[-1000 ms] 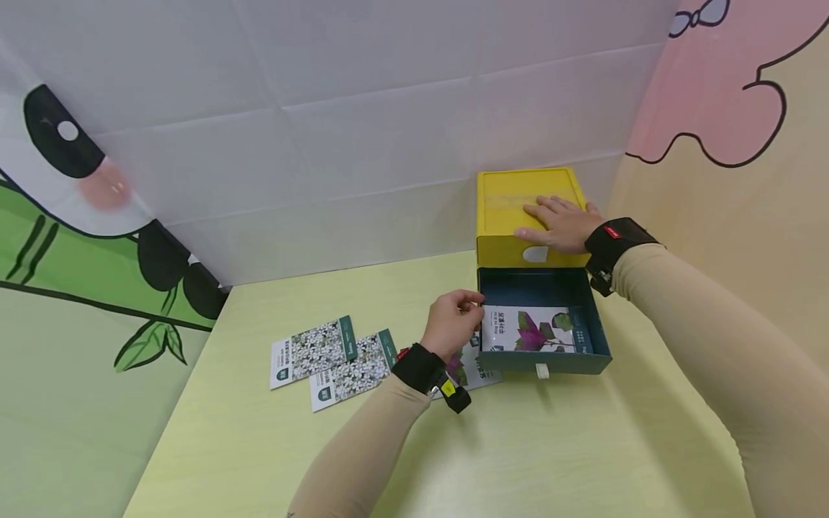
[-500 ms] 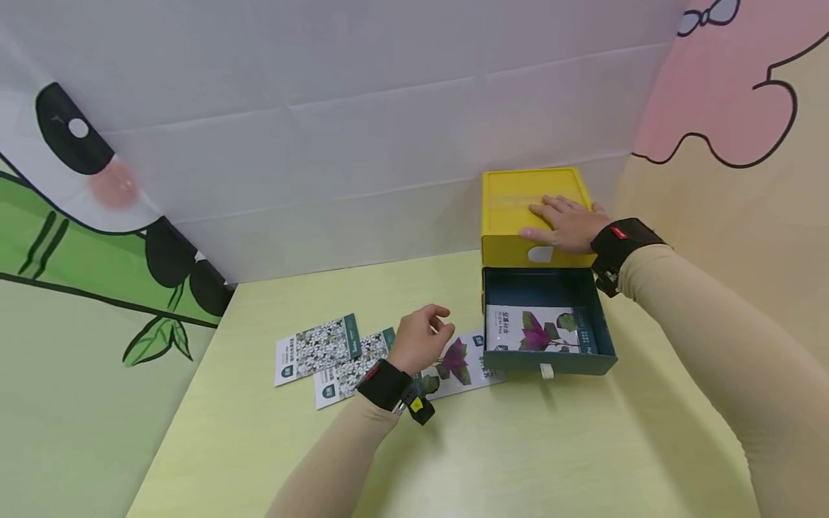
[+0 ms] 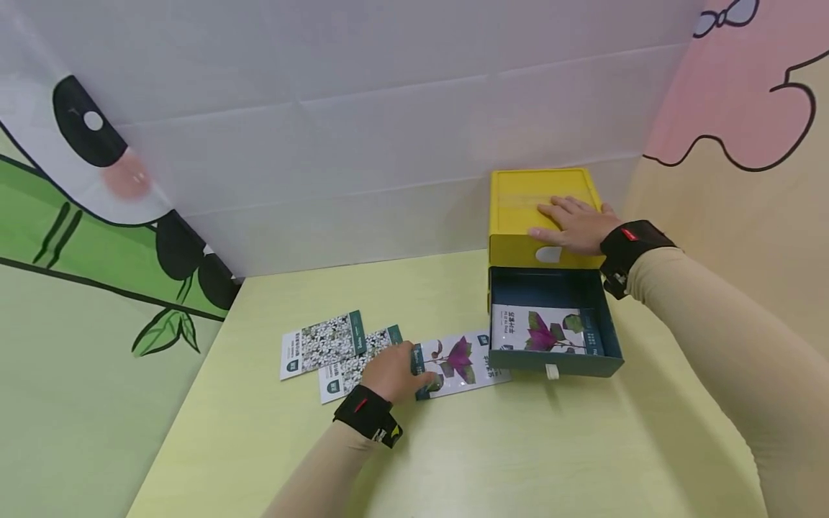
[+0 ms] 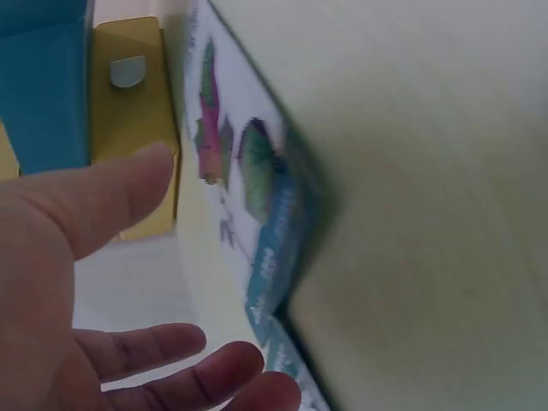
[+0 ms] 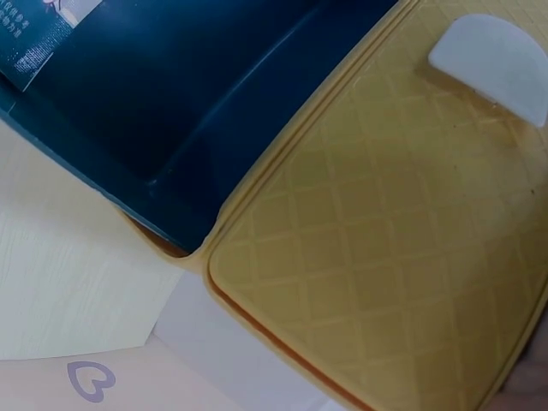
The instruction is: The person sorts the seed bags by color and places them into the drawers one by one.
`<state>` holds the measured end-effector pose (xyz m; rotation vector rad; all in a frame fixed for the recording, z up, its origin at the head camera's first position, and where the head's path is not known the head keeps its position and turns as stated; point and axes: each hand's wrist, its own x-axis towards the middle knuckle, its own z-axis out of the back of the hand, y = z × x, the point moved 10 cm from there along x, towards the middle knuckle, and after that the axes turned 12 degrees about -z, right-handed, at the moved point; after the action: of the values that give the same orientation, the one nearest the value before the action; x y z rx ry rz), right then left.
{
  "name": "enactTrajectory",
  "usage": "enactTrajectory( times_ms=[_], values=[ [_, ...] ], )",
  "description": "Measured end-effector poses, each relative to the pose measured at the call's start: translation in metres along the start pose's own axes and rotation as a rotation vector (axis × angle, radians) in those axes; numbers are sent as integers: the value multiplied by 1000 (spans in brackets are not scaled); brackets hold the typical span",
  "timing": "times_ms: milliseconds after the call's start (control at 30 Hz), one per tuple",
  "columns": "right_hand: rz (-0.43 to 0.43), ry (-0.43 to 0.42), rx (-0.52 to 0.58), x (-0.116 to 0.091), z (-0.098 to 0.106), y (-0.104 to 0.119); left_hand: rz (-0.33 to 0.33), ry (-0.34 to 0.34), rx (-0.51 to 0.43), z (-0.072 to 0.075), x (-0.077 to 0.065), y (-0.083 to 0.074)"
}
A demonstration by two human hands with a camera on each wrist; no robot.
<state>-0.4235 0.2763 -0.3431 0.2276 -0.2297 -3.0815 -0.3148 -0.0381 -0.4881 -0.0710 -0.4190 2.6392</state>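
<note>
Card with purple flower (image 3: 456,360) lies on the worktop (image 3: 466,453), between the left hand (image 3: 391,375) and the drawer (image 3: 586,365). The left hand is at its green left end; the thumb stands apart from the relaxed fingers, and nothing is held. Whether a fingertip touches the card, I cannot tell. The card's right end is hidden by the drawer's front left corner.

The drawer projects from the yellow box (image 3: 512,248) toward the person, and inside it lies a second purple card (image 3: 544,331). The right hand (image 3: 579,224) rests with spread fingers upon the top of this box and grips nothing.

At the other side of the left hand are two white-flower cards: the upper one (image 3: 324,345) overlaps the lower one (image 3: 350,370), whose right part the hand partly covers. The worktop reaches from the cards toward the person. Its back edge meets the pale cloth (image 3: 363,230), close behind the box; its left edge slants well apart from the cards.
</note>
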Motion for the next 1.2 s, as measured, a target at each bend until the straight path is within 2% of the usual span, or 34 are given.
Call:
enactTrajectory(
  times_ms=[267,400,633,900,1200],
  values=[
    [-1,-8,-3,1,-1,0,-84,29,46,-26,-6,-1],
    [-1,-11,-7,2,-2,-2,-101,32,59,-34,-9,-5],
    [7,-7,5,0,0,0,-173,-3,96,-34,-16,-15],
    [0,-6,-4,-2,2,-1,-249,-45,34,-28,-22,-18],
    [2,-2,3,-5,1,4,-234,-92,-56,-23,-25,-12]
  ],
)
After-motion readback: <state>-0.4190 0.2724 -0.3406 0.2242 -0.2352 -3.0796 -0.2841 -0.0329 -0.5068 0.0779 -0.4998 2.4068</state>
